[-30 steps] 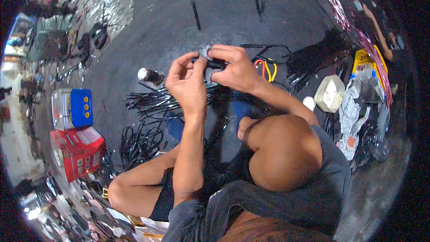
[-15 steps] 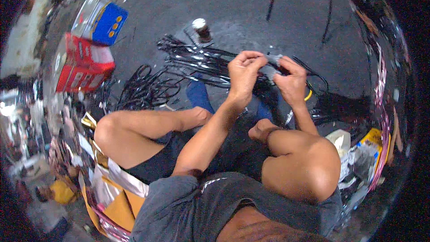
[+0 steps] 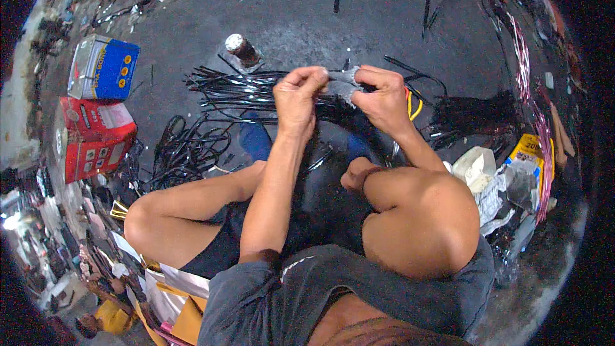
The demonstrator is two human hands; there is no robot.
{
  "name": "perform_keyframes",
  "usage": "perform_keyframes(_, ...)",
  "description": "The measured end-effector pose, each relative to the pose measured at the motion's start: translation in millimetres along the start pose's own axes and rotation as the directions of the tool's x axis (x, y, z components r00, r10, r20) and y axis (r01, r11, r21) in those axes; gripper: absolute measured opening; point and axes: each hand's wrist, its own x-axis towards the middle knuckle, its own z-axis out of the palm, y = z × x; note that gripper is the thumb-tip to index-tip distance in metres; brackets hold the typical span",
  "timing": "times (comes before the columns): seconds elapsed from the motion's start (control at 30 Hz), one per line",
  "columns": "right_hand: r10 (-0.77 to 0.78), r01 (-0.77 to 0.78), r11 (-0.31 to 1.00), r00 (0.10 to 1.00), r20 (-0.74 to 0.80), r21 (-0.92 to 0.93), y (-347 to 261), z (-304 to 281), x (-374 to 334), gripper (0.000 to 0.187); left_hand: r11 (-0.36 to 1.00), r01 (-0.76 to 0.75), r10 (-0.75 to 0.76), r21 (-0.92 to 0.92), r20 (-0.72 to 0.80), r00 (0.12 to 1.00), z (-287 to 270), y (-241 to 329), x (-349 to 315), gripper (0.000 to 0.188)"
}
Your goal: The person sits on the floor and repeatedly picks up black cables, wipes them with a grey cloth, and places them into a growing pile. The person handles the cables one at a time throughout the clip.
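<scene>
Between my two hands, a thin, ragged grey rag (image 3: 348, 79) is held above the floor, darker toward the left end. My left hand (image 3: 296, 101) pinches that end with thumb and fingertips. The fingers of my right hand (image 3: 384, 97) are curled closed on the other end; whether a thin strip lies inside the rag cannot be made out. Below and behind the hands, a bundle of long, shiny black strips (image 3: 237, 88) lies on the floor. Beside my right wrist shows a yellow and red handle (image 3: 415, 104), its other end hidden.
A brown cylinder with a whitish top (image 3: 243, 50) stands beyond the bundle. At left are a blue-and-silver tin (image 3: 106, 67), a red box (image 3: 96, 138) and tangled black strips (image 3: 189, 150). More black strips (image 3: 477, 115) and a white container (image 3: 474, 168) lie at right.
The whole view has shifted, so the floor things appear farther left. My hands are slightly farther apart, and more of the grey rag shows between them. Both grips stay closed.
</scene>
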Motion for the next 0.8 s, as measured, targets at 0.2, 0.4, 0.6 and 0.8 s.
perform_keyframes(0.2, -0.028, 0.034, 0.993, 0.998, 0.057, -0.11, 11.8, -7.5, -11.9, 0.02, 0.999, -0.018, 0.012, -0.04, -0.134, 0.991, -29.0, 35.5, 19.4, 0.01)
perform_keyframes(0.4, 0.016, -0.011, 0.997, 0.997, 0.071, -0.073, 38.5, -19.4, -50.9, 0.019, 0.997, 0.02, -0.042, -0.071, -0.309, 0.95, -68.9, 49.8, 44.8, 0.012)
perform_keyframes(0.6, 0.0, 0.024, 0.993, 0.977, 0.212, -0.111, 84.3, -27.3, -97.3, 0.019, 0.982, 0.188, -0.162, 0.015, -0.441, 0.883, -178.7, 39.9, 69.0, 0.021)
perform_keyframes(0.8, 0.308, -0.311, 0.95, 0.946, 0.102, 0.014, 101.1, -40.1, -135.8, 0.014, 0.972, 0.234, -0.2, 0.033, -0.411, 0.89, -251.1, 32.6, 109.4, 0.021)
